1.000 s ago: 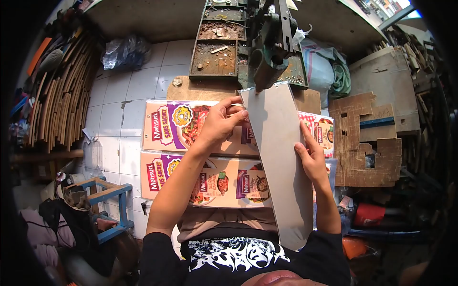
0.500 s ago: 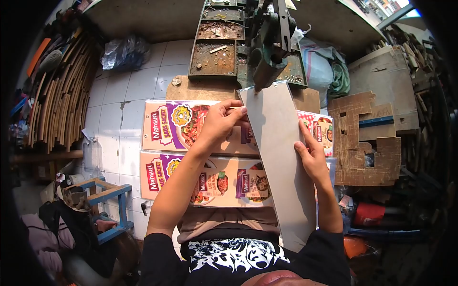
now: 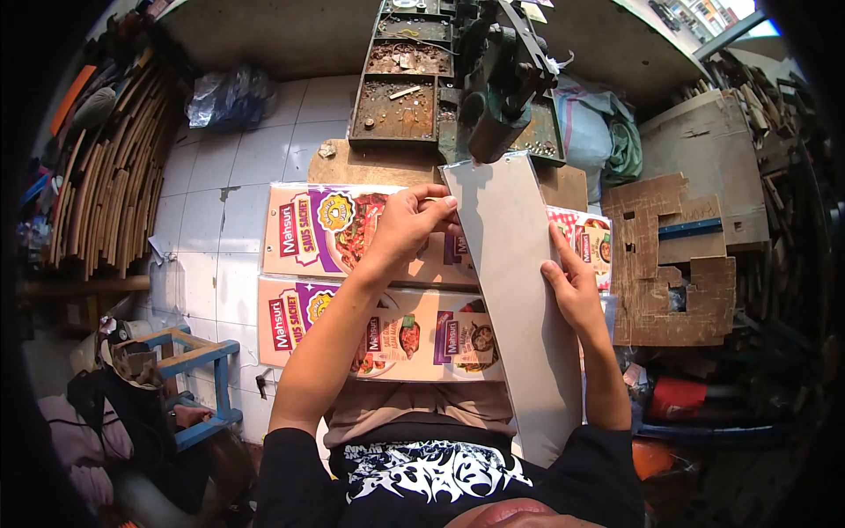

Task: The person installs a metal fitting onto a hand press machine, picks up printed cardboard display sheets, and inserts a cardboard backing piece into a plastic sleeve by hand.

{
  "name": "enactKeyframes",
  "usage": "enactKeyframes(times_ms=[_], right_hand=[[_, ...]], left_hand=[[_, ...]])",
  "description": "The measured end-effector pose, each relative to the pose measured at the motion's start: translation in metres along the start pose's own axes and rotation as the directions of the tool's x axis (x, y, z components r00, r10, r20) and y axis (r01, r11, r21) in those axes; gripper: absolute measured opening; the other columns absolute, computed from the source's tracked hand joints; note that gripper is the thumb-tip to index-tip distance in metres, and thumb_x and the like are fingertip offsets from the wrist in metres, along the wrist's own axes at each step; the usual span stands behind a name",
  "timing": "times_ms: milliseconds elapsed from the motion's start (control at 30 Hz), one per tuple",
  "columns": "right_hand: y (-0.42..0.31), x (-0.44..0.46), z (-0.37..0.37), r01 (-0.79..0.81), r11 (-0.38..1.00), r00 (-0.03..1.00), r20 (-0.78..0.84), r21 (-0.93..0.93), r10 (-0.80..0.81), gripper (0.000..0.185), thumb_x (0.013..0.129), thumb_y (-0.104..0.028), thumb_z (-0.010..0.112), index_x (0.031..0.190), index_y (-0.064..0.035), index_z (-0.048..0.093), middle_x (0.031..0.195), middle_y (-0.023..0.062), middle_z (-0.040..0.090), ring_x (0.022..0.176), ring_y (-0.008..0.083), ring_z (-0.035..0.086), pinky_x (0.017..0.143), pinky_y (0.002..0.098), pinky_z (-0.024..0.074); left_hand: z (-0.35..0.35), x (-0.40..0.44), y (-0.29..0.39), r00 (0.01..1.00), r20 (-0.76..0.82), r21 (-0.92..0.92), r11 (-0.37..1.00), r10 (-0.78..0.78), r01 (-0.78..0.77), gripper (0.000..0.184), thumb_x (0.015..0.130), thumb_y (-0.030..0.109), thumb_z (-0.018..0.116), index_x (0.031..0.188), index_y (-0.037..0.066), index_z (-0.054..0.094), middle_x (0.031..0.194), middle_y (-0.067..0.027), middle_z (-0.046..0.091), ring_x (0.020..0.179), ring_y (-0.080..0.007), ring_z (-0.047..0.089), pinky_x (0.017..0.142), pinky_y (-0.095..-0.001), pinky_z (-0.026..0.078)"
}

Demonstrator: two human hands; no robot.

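Note:
A long grey board (image 3: 515, 273), plain side up, slants from the press toward my body. Its far end lies beneath the head of a dark green press (image 3: 497, 128), with small holes at its corners. My left hand (image 3: 414, 227) is closed, thumb and forefinger pinched at the board's left edge. Along the right edge rests my right hand (image 3: 574, 286), thumb on top and fingers at the side. Underneath lie printed Mahsuri sauce sachet boards, an upper one (image 3: 295, 251) and a lower one (image 3: 400, 359), both partly covered by my left arm and the grey board.
Metal trays (image 3: 396, 110) holding small bits stand left of the press. A wooden board (image 3: 361, 165) sits below it. Brown cut panels (image 3: 634, 299) are at right, a blue stool frame (image 3: 220, 378) at lower left, and stacked strips (image 3: 114, 176) beyond.
The press's lever has swung to a slant toward the right, and its thin lower tip no longer shows on the board. Both hands and the grey board stay nearly in place.

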State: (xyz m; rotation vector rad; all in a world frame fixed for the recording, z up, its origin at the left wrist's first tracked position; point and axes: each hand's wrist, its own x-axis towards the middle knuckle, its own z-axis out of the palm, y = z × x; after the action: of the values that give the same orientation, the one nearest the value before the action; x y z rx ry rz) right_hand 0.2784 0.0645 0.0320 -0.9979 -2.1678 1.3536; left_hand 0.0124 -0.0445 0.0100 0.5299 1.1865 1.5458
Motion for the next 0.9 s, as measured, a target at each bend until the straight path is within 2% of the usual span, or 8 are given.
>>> enactKeyframes(times_ms=[200, 300, 367, 600, 767, 800, 867, 900], right_hand=[[-0.003, 0.000, -0.001, -0.029, 0.999, 1.000, 0.014, 0.027, 0.028, 0.057, 0.093, -0.005, 0.059, 0.147, 0.0009, 0.041, 0.144, 0.0204, 0.052, 0.130, 0.0200, 0.051, 0.107, 0.0298, 0.0388], [-0.001, 0.001, -0.001, -0.034, 0.999, 0.999, 0.020, 0.039, 0.034, 0.057, 0.093, -0.004, 0.059, 0.147, 0.0009, 0.041, 0.145, 0.0206, 0.052, 0.132, 0.0206, 0.050, 0.108, 0.0302, 0.0380], [-0.001, 0.001, -0.001, -0.022, 1.000, 1.000, 0.013, 0.015, 0.022, 0.057, 0.093, -0.004, 0.059, 0.147, 0.0007, 0.041, 0.145, 0.0207, 0.051, 0.131, 0.0201, 0.051, 0.108, 0.0301, 0.0382], [-0.003, 0.000, -0.001, -0.012, 1.000, 1.000, 0.008, 0.015, 0.011, 0.057, 0.093, -0.004, 0.059, 0.147, 0.0007, 0.041, 0.144, 0.0211, 0.052, 0.130, 0.0212, 0.052, 0.107, 0.0308, 0.0390], [0.000, -0.003, 0.000, -0.020, 0.999, 1.000, -0.006, -0.025, 0.019, 0.057, 0.093, -0.005, 0.060, 0.147, 0.0001, 0.042, 0.143, 0.0215, 0.053, 0.128, 0.0207, 0.054, 0.106, 0.0306, 0.0404], [0.002, -0.003, 0.002, -0.005, 0.999, 1.000, -0.009, 0.044, 0.005, 0.057, 0.093, -0.005, 0.060, 0.147, -0.0004, 0.042, 0.143, 0.0217, 0.053, 0.127, 0.0210, 0.055, 0.105, 0.0304, 0.0410], [-0.002, -0.003, 0.001, 0.020, 1.000, 1.000, -0.021, 0.020, -0.020, 0.058, 0.092, -0.004, 0.060, 0.147, -0.0005, 0.042, 0.142, 0.0212, 0.054, 0.126, 0.0210, 0.056, 0.105, 0.0304, 0.0414], [-0.004, -0.003, 0.001, 0.042, 0.999, 0.999, -0.026, -0.005, -0.042, 0.059, 0.092, -0.003, 0.060, 0.148, -0.0005, 0.041, 0.142, 0.0207, 0.054, 0.125, 0.0209, 0.056, 0.104, 0.0304, 0.0417]], left_hand=[[-0.001, 0.001, -0.002, 1.000, 0.001, 0.038, 0.999, 0.005, -0.005, 0.031, 0.096, 0.017, 0.064, 0.117, -0.004, 0.058, 0.091, -0.0097, 0.072, 0.074, -0.0103, 0.071, 0.047, -0.0165, 0.044], [-0.003, 0.003, -0.006, 0.999, 0.015, 0.013, 0.999, 0.036, -0.036, 0.031, 0.096, 0.017, 0.064, 0.118, -0.004, 0.058, 0.091, -0.0097, 0.072, 0.075, -0.0097, 0.070, 0.048, -0.0168, 0.046], [0.000, -0.001, 0.001, 1.000, -0.006, 0.032, 0.999, 0.000, 0.000, 0.031, 0.096, 0.017, 0.064, 0.117, -0.005, 0.059, 0.090, -0.0093, 0.071, 0.074, -0.0098, 0.070, 0.053, -0.0174, 0.049], [0.000, 0.001, -0.005, 0.999, 0.002, -0.014, 0.999, 0.032, -0.032, 0.031, 0.096, 0.017, 0.064, 0.117, -0.005, 0.059, 0.089, -0.0091, 0.071, 0.073, -0.0093, 0.069, 0.051, -0.0167, 0.048], [0.004, -0.006, 0.006, 0.999, -0.037, 0.081, 0.997, 0.002, 0.001, 0.030, 0.096, 0.018, 0.064, 0.116, -0.005, 0.059, 0.089, -0.0090, 0.071, 0.074, -0.0110, 0.071, 0.050, -0.0166, 0.047], [0.004, -0.006, 0.004, 0.999, -0.035, 0.082, 0.997, -0.003, 0.005, 0.030, 0.096, 0.018, 0.064, 0.116, -0.005, 0.059, 0.089, -0.0090, 0.071, 0.074, -0.0110, 0.071, 0.050, -0.0166, 0.047], [0.001, -0.001, -0.001, 1.000, -0.016, 0.007, 1.000, 0.004, -0.004, 0.029, 0.096, 0.014, 0.063, 0.115, -0.007, 0.058, 0.087, -0.0100, 0.071, 0.075, -0.0134, 0.071, 0.065, -0.0220, 0.054], [0.000, -0.002, -0.003, 1.000, -0.017, 0.005, 1.000, 0.008, -0.008, 0.029, 0.096, 0.014, 0.063, 0.115, -0.007, 0.058, 0.087, -0.0100, 0.071, 0.075, -0.0134, 0.071, 0.065, -0.0220, 0.054]])
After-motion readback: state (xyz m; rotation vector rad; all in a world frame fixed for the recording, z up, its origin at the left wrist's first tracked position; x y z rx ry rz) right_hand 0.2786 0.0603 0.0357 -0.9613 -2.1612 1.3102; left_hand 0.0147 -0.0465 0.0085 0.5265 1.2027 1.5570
